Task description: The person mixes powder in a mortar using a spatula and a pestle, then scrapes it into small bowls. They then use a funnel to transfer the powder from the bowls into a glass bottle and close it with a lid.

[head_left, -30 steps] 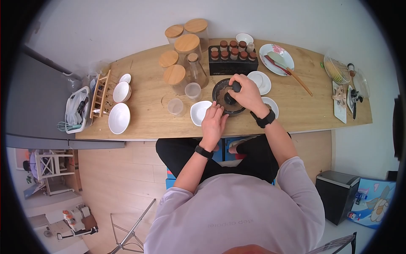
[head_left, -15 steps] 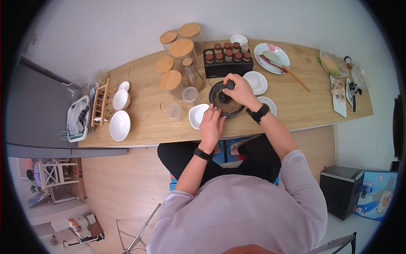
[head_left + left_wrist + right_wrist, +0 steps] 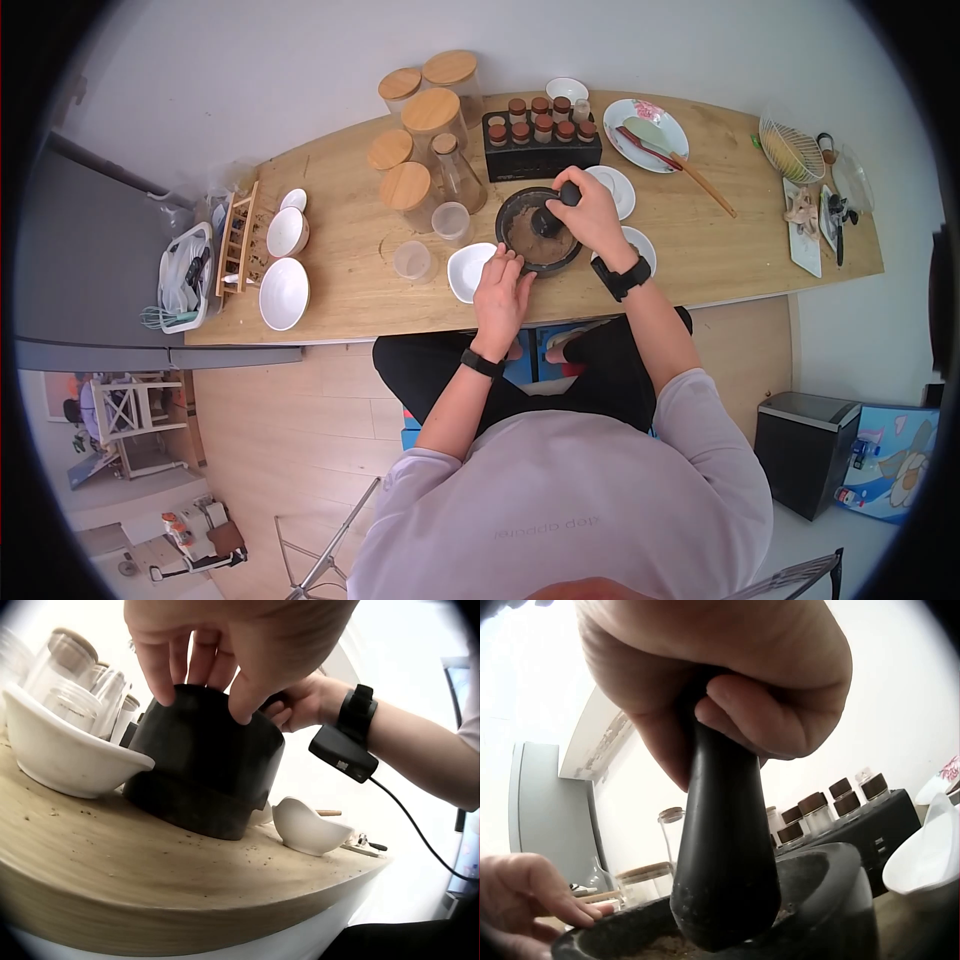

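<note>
Right now my right hand [image 3: 590, 215] is wrapped tight around the black pestle [image 3: 724, 847], fingers and thumb curled over its top, and its rounded foot sits down inside the dark stone mortar [image 3: 538, 230], over a brownish ground powder [image 3: 667, 946]. My left hand [image 3: 503, 290] steadies that mortar from the near side: on the left wrist view the fingertips [image 3: 163, 688] press down on its rim and the thumb bears on the rim too, so the hand pinches the bowl's edge rather than lying flat. The mortar stands on the wooden counter [image 3: 350, 290], near its front edge, touching or just beside a small white bowl [image 3: 468, 270] on its left. Behind it sits a black spice rack [image 3: 540, 150] with brown-capped jars, and wood-lidded glass canisters [image 3: 430, 115] stand to the left of that.
</note>
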A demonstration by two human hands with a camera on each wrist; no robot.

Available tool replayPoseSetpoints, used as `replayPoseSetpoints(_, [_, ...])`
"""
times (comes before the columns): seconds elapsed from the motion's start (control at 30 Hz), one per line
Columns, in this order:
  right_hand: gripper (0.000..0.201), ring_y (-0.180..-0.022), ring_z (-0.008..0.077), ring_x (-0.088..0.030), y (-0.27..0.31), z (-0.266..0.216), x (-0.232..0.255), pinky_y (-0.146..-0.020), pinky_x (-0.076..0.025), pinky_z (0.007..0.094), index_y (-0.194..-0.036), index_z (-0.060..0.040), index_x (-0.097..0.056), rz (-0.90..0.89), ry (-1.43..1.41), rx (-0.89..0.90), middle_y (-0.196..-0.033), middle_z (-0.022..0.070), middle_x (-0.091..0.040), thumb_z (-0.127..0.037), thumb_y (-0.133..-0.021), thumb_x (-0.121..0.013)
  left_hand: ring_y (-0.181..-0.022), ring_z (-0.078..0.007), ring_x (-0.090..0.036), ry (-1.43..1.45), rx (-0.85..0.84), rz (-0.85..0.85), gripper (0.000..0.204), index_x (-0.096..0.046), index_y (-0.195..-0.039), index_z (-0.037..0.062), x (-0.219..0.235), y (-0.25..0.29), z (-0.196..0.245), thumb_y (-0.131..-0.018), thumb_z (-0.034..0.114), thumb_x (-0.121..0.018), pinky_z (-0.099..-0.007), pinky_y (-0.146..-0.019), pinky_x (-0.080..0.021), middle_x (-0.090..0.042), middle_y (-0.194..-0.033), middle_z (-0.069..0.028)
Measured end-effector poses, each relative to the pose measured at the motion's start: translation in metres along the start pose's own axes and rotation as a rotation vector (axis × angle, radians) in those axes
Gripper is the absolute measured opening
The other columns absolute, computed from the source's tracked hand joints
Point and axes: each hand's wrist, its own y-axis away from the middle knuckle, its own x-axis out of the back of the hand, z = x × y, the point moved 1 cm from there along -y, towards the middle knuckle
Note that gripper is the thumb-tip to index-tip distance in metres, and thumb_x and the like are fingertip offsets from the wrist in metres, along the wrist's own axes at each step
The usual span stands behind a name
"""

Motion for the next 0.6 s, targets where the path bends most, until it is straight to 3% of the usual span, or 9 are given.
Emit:
replayPoseSetpoints(0.13, [0.029,-0.09,0.0347,-0.061,0.001,-0.001,-0.006,-0.078,-0.049,0.0427,-0.097,-0.0096,-0.06,-0.111,0.092,0.027,-0.091,0.0128,-0.061,-0.014,-0.073,-0.077,-0.118,-0.0348,-0.06,-0.009,0.004,-0.006,0.029,-0.066,-0.102,0.0003,-0.001,-0.002,0.002,-0.077,0.005,-0.079,-0.0426,-0.094,-0.051,-0.066,-0.111,-0.0169])
replayPoseSetpoints(0.3, [0.027,-0.089,0.0349,-0.062,0.0,-0.016,0.013,-0.077,-0.049,0.0425,-0.095,-0.0075,-0.06,-0.069,-0.005,-0.009,-0.093,0.0135,-0.065,-0.015,-0.074,-0.074,-0.118,-0.037,-0.059,-0.001,0.0,-0.007,0.028,-0.066,-0.104,-0.0007,0.001,0.0,0.0,-0.079,0.004,-0.076,-0.0426,-0.095,-0.051,-0.066,-0.112,-0.0176])
replayPoseSetpoints(0.4, [0.028,-0.089,0.0353,-0.062,0.005,-0.004,-0.002,-0.076,-0.049,0.0425,-0.095,-0.0073,-0.06,-0.142,0.101,0.078,-0.093,0.0141,-0.065,-0.014,-0.073,-0.075,-0.118,-0.0366,-0.059,-0.005,0.001,-0.011,0.028,-0.066,-0.104,-0.0008,0.0,0.0,0.0,-0.079,0.005,-0.075,-0.0425,-0.094,-0.051,-0.066,-0.113,-0.0174])
replayPoseSetpoints(0.6, [0.025,-0.088,0.0367,-0.062,0.011,-0.019,0.001,-0.075,-0.05,0.0431,-0.095,-0.0088,-0.06,-0.086,0.03,0.051,-0.093,0.0132,-0.064,-0.014,-0.074,-0.074,-0.118,-0.0366,-0.06,-0.005,-0.001,-0.01,0.028,-0.066,-0.105,-0.0011,0.002,0.0,0.001,-0.079,0.004,-0.076,-0.0427,-0.094,-0.052,-0.066,-0.112,-0.0168])
